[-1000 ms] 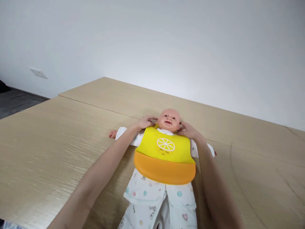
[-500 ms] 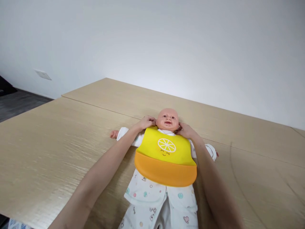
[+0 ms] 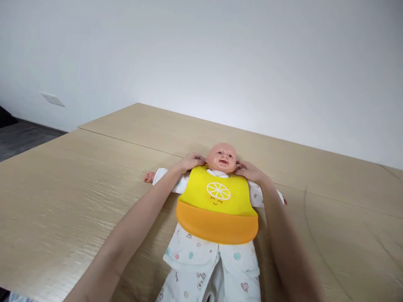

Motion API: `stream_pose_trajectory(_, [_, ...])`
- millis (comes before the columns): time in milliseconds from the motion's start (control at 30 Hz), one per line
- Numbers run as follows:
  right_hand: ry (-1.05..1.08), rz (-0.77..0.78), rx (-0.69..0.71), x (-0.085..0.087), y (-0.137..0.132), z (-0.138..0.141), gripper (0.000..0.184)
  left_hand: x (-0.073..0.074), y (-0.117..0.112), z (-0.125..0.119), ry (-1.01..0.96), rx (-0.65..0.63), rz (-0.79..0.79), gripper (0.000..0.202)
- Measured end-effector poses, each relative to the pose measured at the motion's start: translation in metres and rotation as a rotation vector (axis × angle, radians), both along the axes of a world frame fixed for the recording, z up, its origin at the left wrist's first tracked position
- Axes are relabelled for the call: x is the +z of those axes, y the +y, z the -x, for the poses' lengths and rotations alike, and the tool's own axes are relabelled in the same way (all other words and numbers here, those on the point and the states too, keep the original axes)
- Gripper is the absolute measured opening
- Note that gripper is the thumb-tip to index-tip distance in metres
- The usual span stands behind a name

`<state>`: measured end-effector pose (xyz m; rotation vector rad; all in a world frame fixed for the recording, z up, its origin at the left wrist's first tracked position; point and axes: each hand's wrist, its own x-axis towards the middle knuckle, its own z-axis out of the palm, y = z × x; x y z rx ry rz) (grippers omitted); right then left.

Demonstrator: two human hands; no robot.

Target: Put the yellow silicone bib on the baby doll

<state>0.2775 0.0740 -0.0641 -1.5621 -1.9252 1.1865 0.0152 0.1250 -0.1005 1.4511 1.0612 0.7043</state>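
A baby doll [image 3: 222,157] in white printed clothes [image 3: 192,253] lies on its back with its arms spread. Over its chest is a yellow bib [image 3: 201,184] with a citrus slice and a smiling face on it, and an orange pocket [image 3: 217,224] along the bottom. My left hand [image 3: 192,160] is closed at the bib's neck strap on the left of the doll's neck. On the other side, my right hand [image 3: 248,171] is closed at the strap's other end. Fingertips of both hands are partly hidden beside the doll's head.
The doll lies on a light wooden table [image 3: 78,180] with a seam running across it. A white wall [image 3: 220,63] stands behind, with a switch plate [image 3: 52,99] at left. Dark floor [image 3: 25,138] shows past the table's left edge.
The view has shifted slightly. My right hand has moved a little outward from the doll's neck, and the doll's head has turned very slightly; my left hand stays at the strap.
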Motion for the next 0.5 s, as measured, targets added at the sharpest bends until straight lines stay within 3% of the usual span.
stream_pose_trajectory(133, [-0.051,-0.029,0.048,0.011,-0.008,0.004,0.03,-0.001,0.0,0.0,-0.019,0.029,0.046,0.021])
stream_pose_trajectory(267, [-0.127,0.003,0.037,0.012,-0.01,0.003,0.027,0.003,-0.002,0.002,-0.04,0.022,0.097,0.027])
stream_pose_trajectory(500, [-0.137,0.086,0.016,0.016,-0.009,-0.014,0.027,0.015,-0.005,0.011,0.072,-0.031,0.14,0.056])
